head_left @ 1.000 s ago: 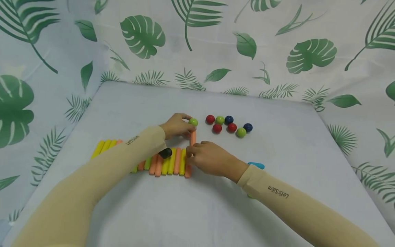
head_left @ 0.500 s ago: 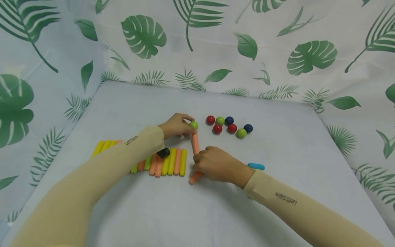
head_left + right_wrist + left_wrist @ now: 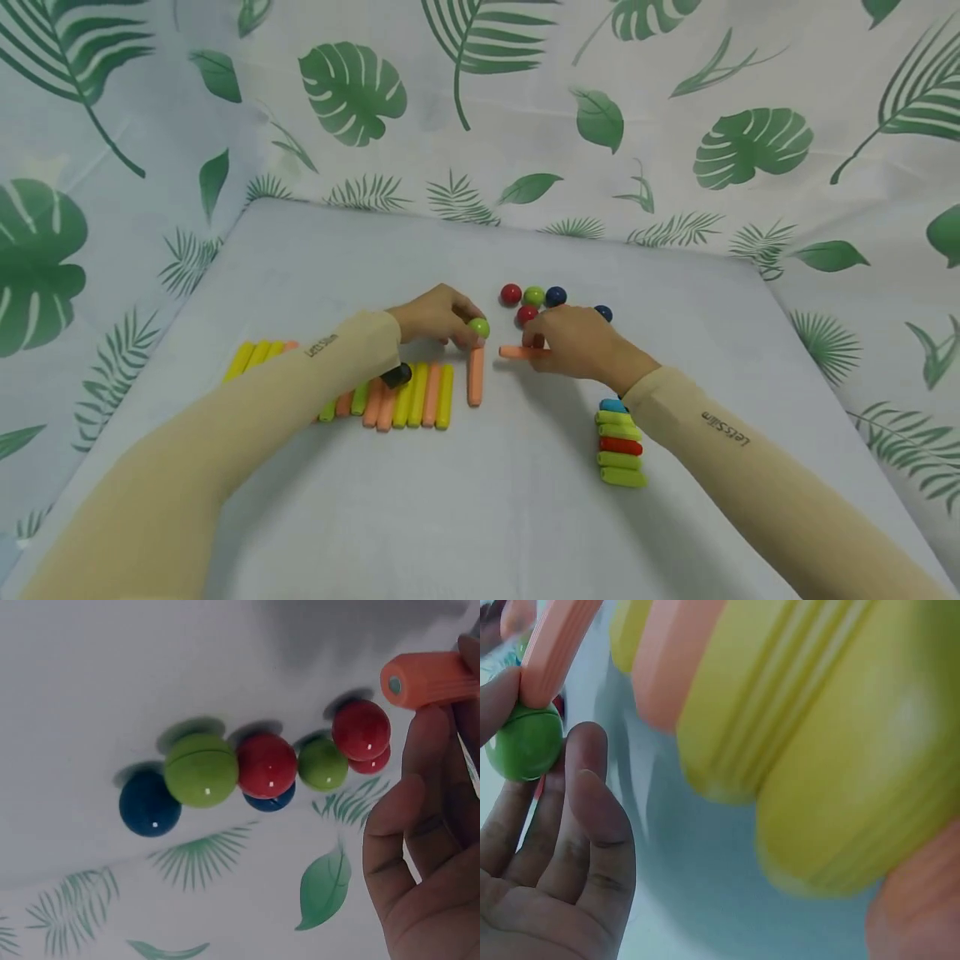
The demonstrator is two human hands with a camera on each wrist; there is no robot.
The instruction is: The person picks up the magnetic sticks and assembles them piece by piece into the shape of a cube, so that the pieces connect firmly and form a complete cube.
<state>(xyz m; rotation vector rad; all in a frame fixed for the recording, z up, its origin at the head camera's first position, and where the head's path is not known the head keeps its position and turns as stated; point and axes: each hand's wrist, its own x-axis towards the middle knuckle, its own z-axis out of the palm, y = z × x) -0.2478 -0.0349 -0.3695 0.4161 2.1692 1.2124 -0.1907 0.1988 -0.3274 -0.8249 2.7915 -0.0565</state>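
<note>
My left hand [image 3: 463,322] pinches a green ball [image 3: 478,327] that sits on the far end of an orange stick [image 3: 475,377] lying on the table. The left wrist view shows the same green ball [image 3: 523,742] against the orange stick [image 3: 555,645], between my fingertips [image 3: 585,750]. My right hand [image 3: 542,340] holds a second orange stick [image 3: 516,352] level, just right of the green ball. In the right wrist view this orange stick [image 3: 424,679] is held by the fingers [image 3: 420,817] of that hand. Its far end is hidden under the hand in the head view.
Loose balls lie behind my right hand: red [image 3: 511,293], green [image 3: 534,295], blue [image 3: 556,295] and others. A row of yellow, orange and green sticks [image 3: 405,398] lies under my left wrist. Yellow sticks [image 3: 253,356] lie farther left. Short coloured sticks [image 3: 619,443] lie by my right forearm.
My right hand carried an orange stick from the row's right end up and right, toward the balls. My left hand shifted slightly nearer with the green ball. The short sticks are now uncovered.
</note>
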